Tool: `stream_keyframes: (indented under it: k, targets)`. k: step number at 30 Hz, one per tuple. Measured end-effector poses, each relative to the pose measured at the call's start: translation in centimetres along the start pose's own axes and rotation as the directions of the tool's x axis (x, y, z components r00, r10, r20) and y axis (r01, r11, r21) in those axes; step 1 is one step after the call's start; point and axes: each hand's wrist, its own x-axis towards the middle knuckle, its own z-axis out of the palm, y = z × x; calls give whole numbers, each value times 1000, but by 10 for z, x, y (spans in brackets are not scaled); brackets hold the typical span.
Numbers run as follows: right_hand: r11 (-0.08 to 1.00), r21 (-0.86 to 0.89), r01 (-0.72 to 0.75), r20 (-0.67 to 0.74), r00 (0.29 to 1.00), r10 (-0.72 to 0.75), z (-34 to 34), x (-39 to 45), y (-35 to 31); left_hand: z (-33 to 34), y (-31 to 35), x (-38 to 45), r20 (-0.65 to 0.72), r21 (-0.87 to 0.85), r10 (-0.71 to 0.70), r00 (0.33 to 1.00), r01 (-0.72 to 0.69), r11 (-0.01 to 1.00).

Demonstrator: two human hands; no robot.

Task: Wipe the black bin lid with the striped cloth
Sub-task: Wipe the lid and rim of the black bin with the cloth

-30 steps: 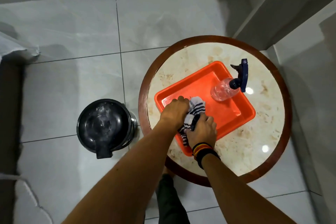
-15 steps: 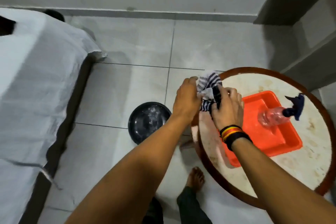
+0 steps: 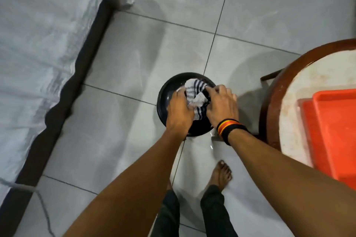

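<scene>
Black bin lid lies on the floor left of the round counter, directly under both hands, the left hand and right hand equally near and each closed on the bunched striped cloth atop it.

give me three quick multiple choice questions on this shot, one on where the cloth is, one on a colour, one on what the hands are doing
1. Where is the striped cloth?
A. on the black bin lid
B. in the tray
C. on the bed

2. What colour is the tray on the round table?
A. blue
B. orange-red
C. green

3. What state are the hands in?
A. both empty
B. one gripping
C. both gripping the cloth

Answers:
1 A, the cloth sits bunched on the lid.
2 B, the tray is plainly orange-red.
3 C, the left hand and right hand both clasp it.
</scene>
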Motion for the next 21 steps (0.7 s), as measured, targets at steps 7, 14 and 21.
stream_keyframes:
  k: [7, 14, 21]
  targets:
    - [997, 30, -65, 112, 992, 61, 85, 19, 12, 40, -74, 21, 12, 321, 41, 999, -43, 946]
    - [923, -98, 373, 238, 909, -342, 136, 46, 20, 73, -128, 25, 203, 478, -75, 976, -32, 878]
    - [990, 5, -141, 45, 989, 141, 158, 66, 29, 89, -142, 37, 249, 413, -156, 956, 41, 910]
